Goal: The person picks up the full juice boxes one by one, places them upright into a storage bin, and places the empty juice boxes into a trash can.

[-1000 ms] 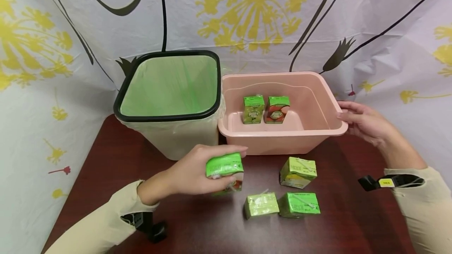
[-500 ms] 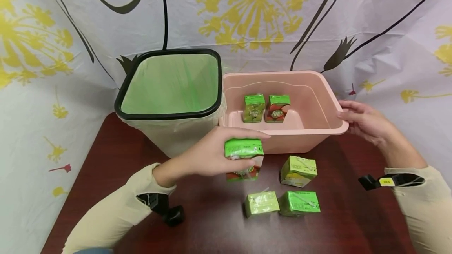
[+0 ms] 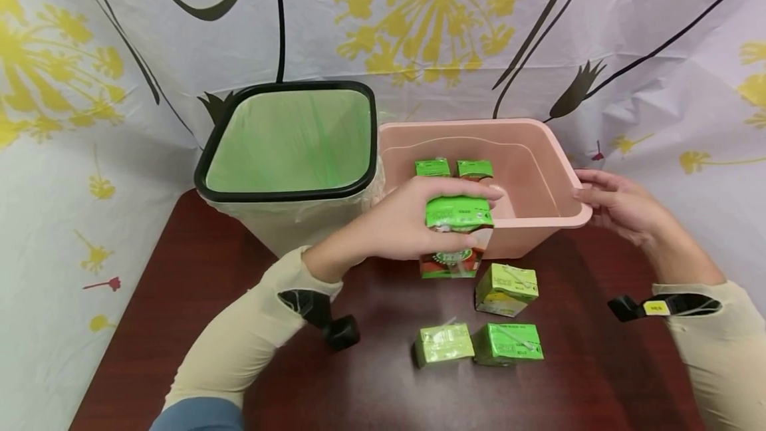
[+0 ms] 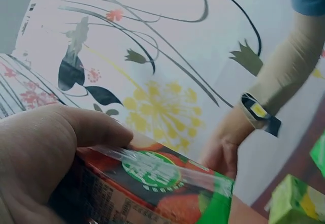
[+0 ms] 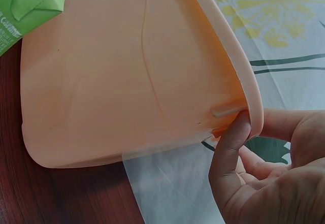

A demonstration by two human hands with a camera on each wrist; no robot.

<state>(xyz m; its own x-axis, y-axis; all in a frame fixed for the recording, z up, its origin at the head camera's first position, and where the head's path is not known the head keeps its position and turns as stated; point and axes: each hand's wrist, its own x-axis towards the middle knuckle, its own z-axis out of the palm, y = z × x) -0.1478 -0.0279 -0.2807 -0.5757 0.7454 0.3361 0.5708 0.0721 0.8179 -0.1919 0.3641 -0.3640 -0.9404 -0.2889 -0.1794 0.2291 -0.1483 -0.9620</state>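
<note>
My left hand [image 3: 397, 221] grips a drink carton [image 3: 457, 213] with a green top and a red fruit label, thumb on the near side and fingers across the far side. It hangs above the front rim of a pink plastic tub [image 3: 526, 223]. In the left wrist view the carton [image 4: 162, 183] shows a clear straw wrapper along its face. My right hand [image 3: 628, 208] pinches the tub's right rim; the right wrist view shows thumb and fingers either side of the rim [image 5: 254, 102]. Two cartons, one green [image 3: 432, 167] and one red [image 3: 475, 169], stand inside the tub, partly hidden.
A bin [image 3: 287, 197] with a black rim and a clear liner stands left of the tub. In front on the dark red table [image 3: 335, 391] are a yellow carton [image 3: 507, 290], a pale green one [image 3: 444, 344] and a bright green one [image 3: 509, 343]. A patterned cloth [image 3: 431, 12] hangs behind.
My left hand has carried the red-labelled carton up and to the right, from over the table to the tub's front rim. My right hand stays on the tub's rim.
</note>
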